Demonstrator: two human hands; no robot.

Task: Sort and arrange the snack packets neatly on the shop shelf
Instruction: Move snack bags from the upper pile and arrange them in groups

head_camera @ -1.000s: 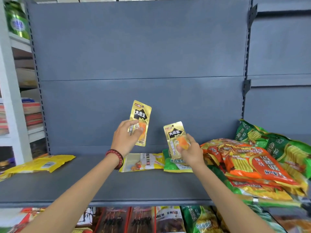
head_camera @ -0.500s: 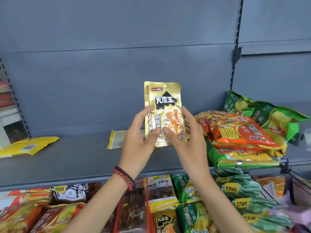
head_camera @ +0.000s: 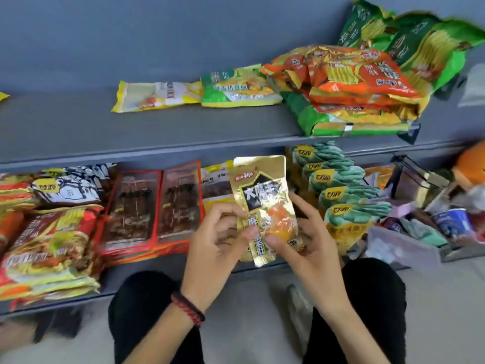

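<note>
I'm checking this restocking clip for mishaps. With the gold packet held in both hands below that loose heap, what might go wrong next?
1. The left hand and right hand pinch only the lower half of the glossy gold packet, so it may slip.
2. The heap of orange and green packets lies untidily at the front edge of the upper shelf; a bump might send some sliding off.

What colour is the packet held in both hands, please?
The packet is gold with a black label; head view.

yellow packet (head_camera: 2,96): cut by left edge | gold packet (head_camera: 258,185): small print blurred
</note>
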